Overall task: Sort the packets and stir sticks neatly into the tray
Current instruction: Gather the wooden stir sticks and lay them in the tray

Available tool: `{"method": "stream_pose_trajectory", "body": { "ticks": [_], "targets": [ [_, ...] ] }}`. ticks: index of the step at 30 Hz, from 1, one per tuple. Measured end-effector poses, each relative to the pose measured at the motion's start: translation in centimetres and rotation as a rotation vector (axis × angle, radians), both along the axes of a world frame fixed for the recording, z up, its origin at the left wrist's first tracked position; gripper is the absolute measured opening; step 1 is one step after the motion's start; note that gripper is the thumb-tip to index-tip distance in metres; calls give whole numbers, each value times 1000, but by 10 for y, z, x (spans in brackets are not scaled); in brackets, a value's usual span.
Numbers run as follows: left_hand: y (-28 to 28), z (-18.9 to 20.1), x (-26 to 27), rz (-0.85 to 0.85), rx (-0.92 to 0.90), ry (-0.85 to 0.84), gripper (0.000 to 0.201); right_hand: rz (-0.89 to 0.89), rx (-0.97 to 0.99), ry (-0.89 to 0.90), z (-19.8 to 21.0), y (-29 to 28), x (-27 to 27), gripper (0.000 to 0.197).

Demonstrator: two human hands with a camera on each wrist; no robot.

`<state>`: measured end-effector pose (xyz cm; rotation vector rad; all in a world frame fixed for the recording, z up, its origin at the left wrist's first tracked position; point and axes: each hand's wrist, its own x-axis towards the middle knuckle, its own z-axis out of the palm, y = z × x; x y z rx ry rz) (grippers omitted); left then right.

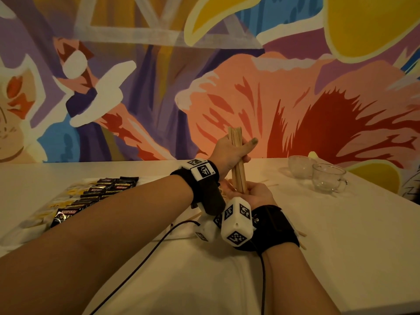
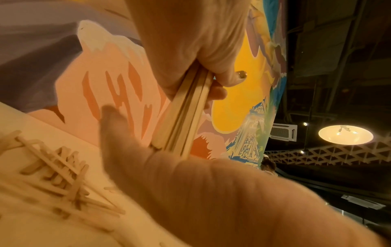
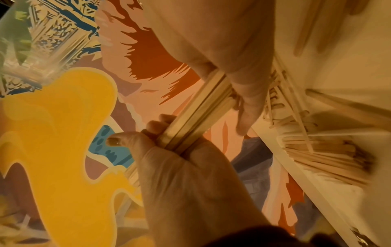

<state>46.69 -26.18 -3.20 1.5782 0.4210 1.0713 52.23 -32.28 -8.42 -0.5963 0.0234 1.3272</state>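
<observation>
Both hands raised above the white tabletop (image 1: 341,246), working one bundle of wooden stir sticks (image 1: 237,160), held upright at about 12 o'clock from the wrists.

Left hand (image 1: 229,153): grip wrapped round the upper half of the bundle, thumb on one side, fingers curled behind it; one painted fingernail shows past the sticks. Closed firmly on the wood, no gap showing.

Right hand (image 1: 254,193): below the left, palm up. Lower ends of the sticks stand on the palm. Left wrist view shows this grip spread, fingers extended and relaxed, not wrapped round the bundle. Stick ends touch the palm.

Loose stir sticks (image 2: 63,175) lie crisscrossed on the tabletop below the hands; in the head view a few poke out at 5 o'clock beside the right wrist band. Right wrist view shows more sticks lying side by side inside a white tray compartment (image 3: 328,157), blurred.

Tray (image 1: 29,226) sits at 9 o'clock from the hands, on the tabletop. In it, dark Kopiko coffee packets (image 1: 100,194) in overlapping rows, with pale yellow-and-white packets (image 1: 66,202) alongside.

Two clear glass cups (image 1: 318,176) at 2 o'clock, well apart from the hands. Painted mural wall (image 1: 204,76) behind the tabletop.
</observation>
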Motion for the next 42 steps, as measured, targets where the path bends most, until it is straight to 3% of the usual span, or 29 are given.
{"method": "stream_pose_trajectory", "body": {
  "ticks": [3,7,11,16,22,26,31,35,37,39,42],
  "targets": [
    [-1,-1,-2,-14,9,14,23,0,64,-95,5,-4,-4,39],
    [0,-1,-5,-39,21,-28,18,103,22,-5,1,3,0,40],
    [-5,-5,-8,-30,67,17,19,38,126,-53,12,-5,-9,36],
    [-1,-6,-13,-41,0,-14,20,147,106,55,11,-1,-10,53],
    [0,-9,-21,-6,-12,-5,23,157,248,-7,8,7,-11,57],
    [7,-1,-35,81,79,42,26,200,365,-267,16,-2,-20,43],
    [5,14,-59,194,186,201,32,270,342,-713,20,-6,-30,42],
    [2,11,-82,187,149,319,39,422,311,-934,16,-9,-45,18],
    [-1,3,-92,202,112,309,38,513,288,-1023,13,-7,-55,17],
    [-4,-3,-105,134,-6,205,33,566,281,-1045,12,-5,-64,19],
    [-8,-10,-127,-97,-173,76,28,624,281,-1091,20,-4,-71,17]
  ]
}}
